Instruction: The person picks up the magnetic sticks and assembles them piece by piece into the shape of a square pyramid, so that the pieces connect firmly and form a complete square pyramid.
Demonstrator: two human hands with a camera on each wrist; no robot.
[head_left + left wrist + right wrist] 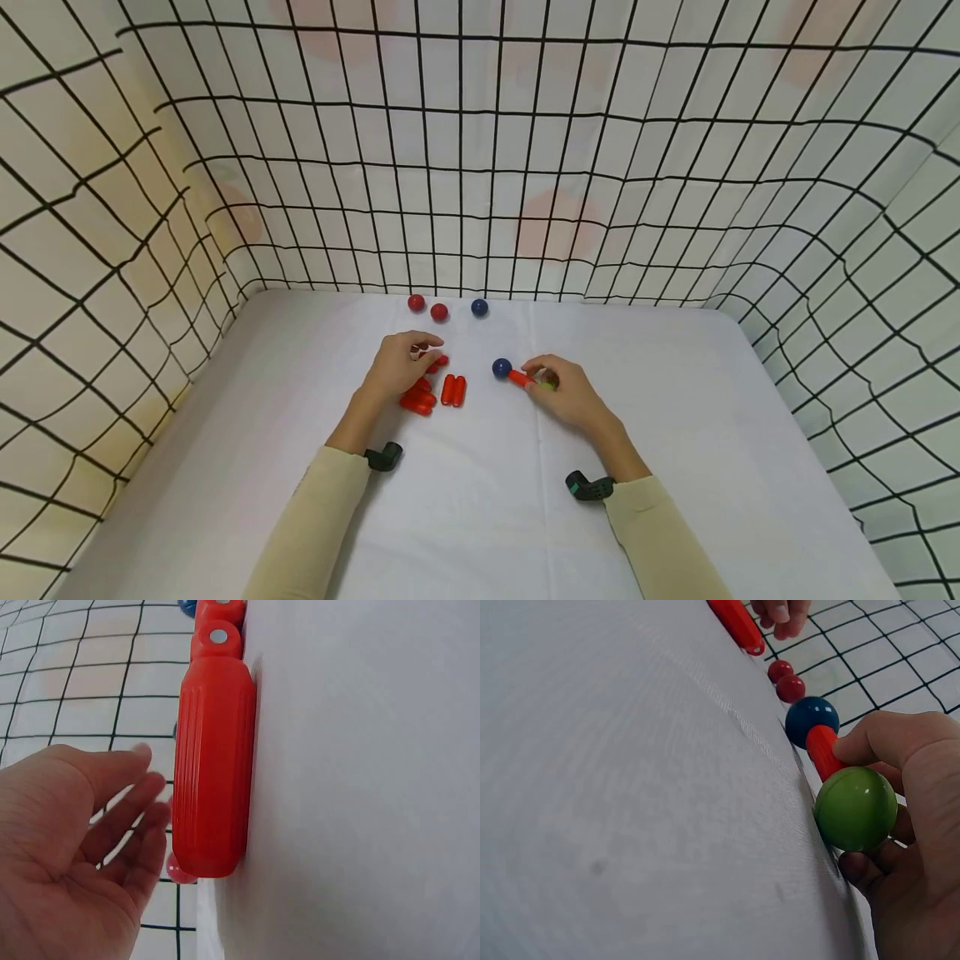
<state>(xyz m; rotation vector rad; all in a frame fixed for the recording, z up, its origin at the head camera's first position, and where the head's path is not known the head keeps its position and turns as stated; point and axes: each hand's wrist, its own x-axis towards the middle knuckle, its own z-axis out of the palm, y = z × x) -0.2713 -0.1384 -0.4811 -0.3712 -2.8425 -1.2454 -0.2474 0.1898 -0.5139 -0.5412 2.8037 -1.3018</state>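
Sleeves (pixel 311 525) point toward the table's far edge (pixel 637 315), my right grip (pixel 567 393) pinching a red rod (pixel 519 378), my left grip (pixel 394 365) loosely spread near other rods (pixel 447 390).

On the table (pixel 465 517), three balls (pixel 439 312) lie behind the paired rods (pixel 447 390). Left of that pair is a rod pile (pixel 417 403); to its right, a rod (pixel 519 378) is between two balls (pixel 501 367).

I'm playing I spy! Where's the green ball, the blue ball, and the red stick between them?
Green ball (pixel 856 808): right wrist view, middle of its front.
Blue ball (pixel 808 718): right wrist view, on its side.
Red stick (pixel 823 754): right wrist view, visible middle.
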